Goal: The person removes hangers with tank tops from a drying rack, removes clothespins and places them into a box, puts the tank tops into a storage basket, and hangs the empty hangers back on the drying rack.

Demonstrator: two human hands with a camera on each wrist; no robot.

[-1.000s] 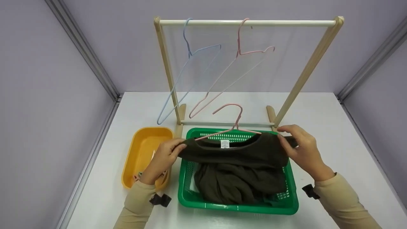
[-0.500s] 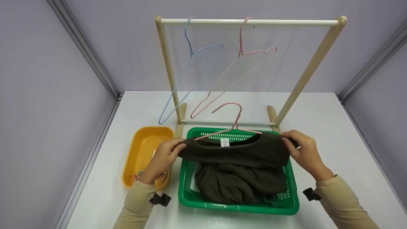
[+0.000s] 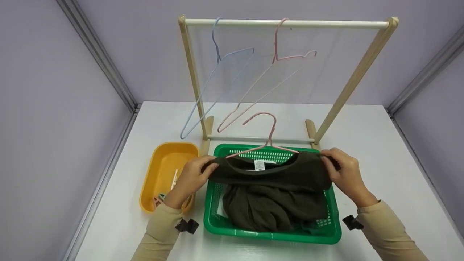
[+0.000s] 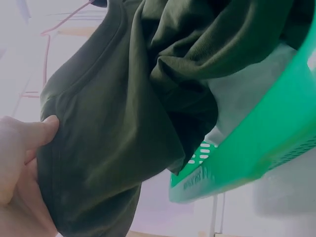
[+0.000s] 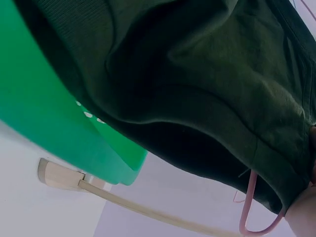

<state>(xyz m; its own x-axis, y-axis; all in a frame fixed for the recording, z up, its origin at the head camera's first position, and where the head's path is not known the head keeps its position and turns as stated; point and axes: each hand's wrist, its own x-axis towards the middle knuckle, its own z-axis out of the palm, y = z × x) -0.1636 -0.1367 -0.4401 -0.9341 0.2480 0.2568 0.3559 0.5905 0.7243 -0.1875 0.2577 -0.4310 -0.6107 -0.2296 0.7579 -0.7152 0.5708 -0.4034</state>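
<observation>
A dark green top [image 3: 275, 208] with a round neck and a white label [image 3: 259, 165] spans both hands, its lower part bunched in the green basket [image 3: 272, 236]. Inside its neckline sits a pink hanger [image 3: 271, 137], the hook rising above. My left hand [image 3: 194, 177] pinches the left shoulder; in the left wrist view the thumb [image 4: 47, 129] presses on the fabric edge. My right hand [image 3: 346, 175] grips the right shoulder between thumb and fingers. From an armhole in the right wrist view, the hanger's looped end [image 5: 249, 202] pokes out beside that hand.
Behind the basket stands a wooden rack [image 3: 357, 85] with a white top bar [image 3: 337, 24]. A blue hanger [image 3: 218, 50] and another pink hanger [image 3: 276, 47] hang from it. A yellow tray [image 3: 144, 185] holding clothes pegs [image 3: 158, 199] lies left of the basket.
My right fingers and thumb have come together on the right shoulder. My left hand has shifted slightly right with its shoulder, and the neckline sags a little more.
</observation>
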